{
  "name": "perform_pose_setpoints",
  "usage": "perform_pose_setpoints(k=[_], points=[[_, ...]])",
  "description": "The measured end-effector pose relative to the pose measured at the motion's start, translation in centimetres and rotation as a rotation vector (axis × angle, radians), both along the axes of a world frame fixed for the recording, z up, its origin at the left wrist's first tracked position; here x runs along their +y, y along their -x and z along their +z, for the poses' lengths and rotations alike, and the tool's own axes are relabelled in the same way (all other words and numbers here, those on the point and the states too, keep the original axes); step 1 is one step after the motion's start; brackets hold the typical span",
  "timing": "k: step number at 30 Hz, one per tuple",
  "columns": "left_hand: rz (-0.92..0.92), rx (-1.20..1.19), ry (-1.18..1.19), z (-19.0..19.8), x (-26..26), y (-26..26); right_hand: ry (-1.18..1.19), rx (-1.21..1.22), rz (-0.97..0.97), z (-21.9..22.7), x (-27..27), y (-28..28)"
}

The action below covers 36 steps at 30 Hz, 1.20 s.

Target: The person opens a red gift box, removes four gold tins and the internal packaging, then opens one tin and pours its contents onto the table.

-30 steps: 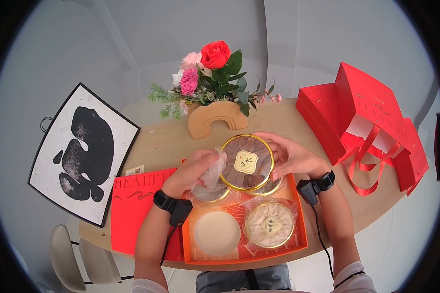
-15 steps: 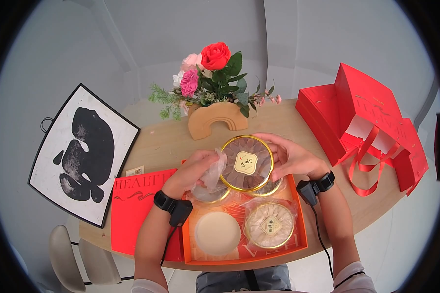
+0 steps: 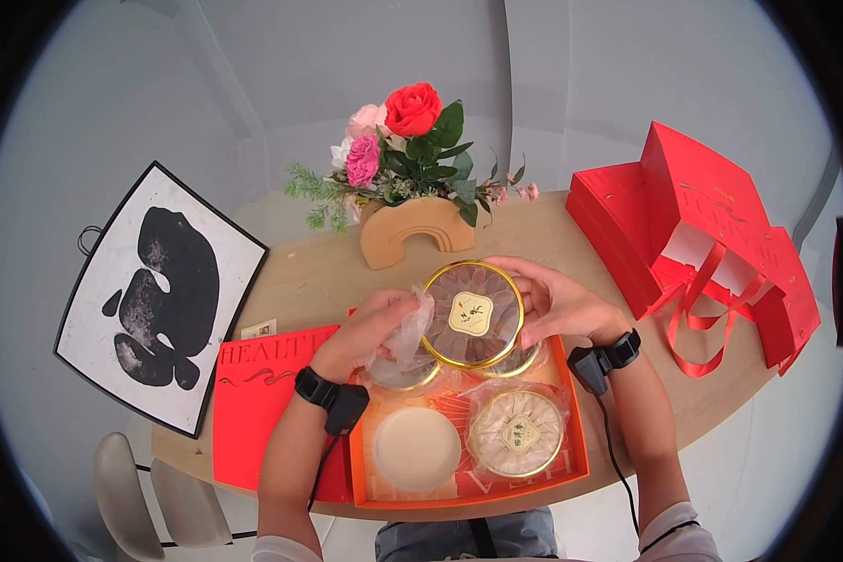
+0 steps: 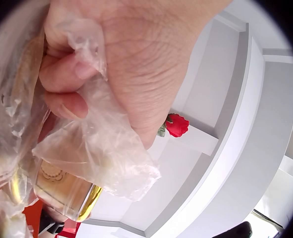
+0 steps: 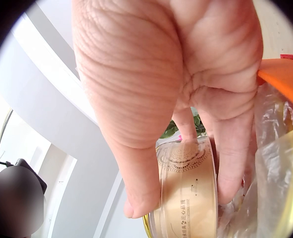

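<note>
Above the box, my right hand (image 3: 567, 298) grips a round clear canister (image 3: 472, 342) by its side, thumb at the gold rim and fingers behind. A cream label with dark characters marks its face, which is turned toward the head camera. To its left, my left hand (image 3: 370, 328) pinches a crumpled clear plastic bag (image 4: 102, 148) in curled fingers, close by the canister's edge. Below both hands lies an orange-red gift box (image 3: 473, 498). It holds a bagged round canister (image 3: 518, 433) at the front right and two more at the back, partly hidden. A pale round recess (image 3: 417, 448) shows at front left.
A red lid (image 3: 262, 403) lettered HEALTH lies left of the box, beside a framed black-and-white picture (image 3: 169, 290). Flowers (image 3: 412, 140) stand in an arched tan vase (image 3: 412, 229) at the back. Red gift bag (image 3: 721, 197) with ribbon handles stands on the right of the table.
Both hands keep nearly the same position, with the canister and plastic bag still held. The canister's face has tilted very slightly; little else differs.
</note>
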<state>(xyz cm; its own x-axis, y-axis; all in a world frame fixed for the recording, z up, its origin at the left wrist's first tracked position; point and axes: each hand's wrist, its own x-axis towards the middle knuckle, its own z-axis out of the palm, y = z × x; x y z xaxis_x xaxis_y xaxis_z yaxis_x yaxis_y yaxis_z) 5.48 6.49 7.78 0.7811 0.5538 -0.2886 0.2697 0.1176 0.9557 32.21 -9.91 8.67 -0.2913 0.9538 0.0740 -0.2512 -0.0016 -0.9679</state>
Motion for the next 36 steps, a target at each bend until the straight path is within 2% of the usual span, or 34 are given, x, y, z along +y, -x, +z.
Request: perform_pose_setpoints(k=[6,8,12,26,30,32,36], points=[[-0.021,0.007,-0.006,0.2,-0.2,-0.1,0.005,0.005,0.006,-0.1,0.1,-0.1],[0.088,-0.017,0.020,1.3,-1.4,-0.5,0.003,0.006,0.005,-0.1,0.1,-0.1],[0.090,0.008,0.012,1.5,-1.4,-0.4,0.005,0.010,0.005,-0.1,0.0,0.0],[-0.130,-0.111,0.070,0.6,0.0,0.3,-0.009,-0.013,-0.017,0.1,0.0,-0.1],[-0.136,-0.103,0.098,0.7,-0.1,0.4,0.018,-0.002,-0.043,0.3,-0.2,0.0],[-0.015,-0.084,-0.002,0.7,-0.8,0.1,0.030,0.028,-0.051,-0.3,0.0,-0.2],[-0.053,-0.050,0.015,0.1,0.0,0.5,-0.055,0.005,-0.084,-0.9,0.2,-0.4]])
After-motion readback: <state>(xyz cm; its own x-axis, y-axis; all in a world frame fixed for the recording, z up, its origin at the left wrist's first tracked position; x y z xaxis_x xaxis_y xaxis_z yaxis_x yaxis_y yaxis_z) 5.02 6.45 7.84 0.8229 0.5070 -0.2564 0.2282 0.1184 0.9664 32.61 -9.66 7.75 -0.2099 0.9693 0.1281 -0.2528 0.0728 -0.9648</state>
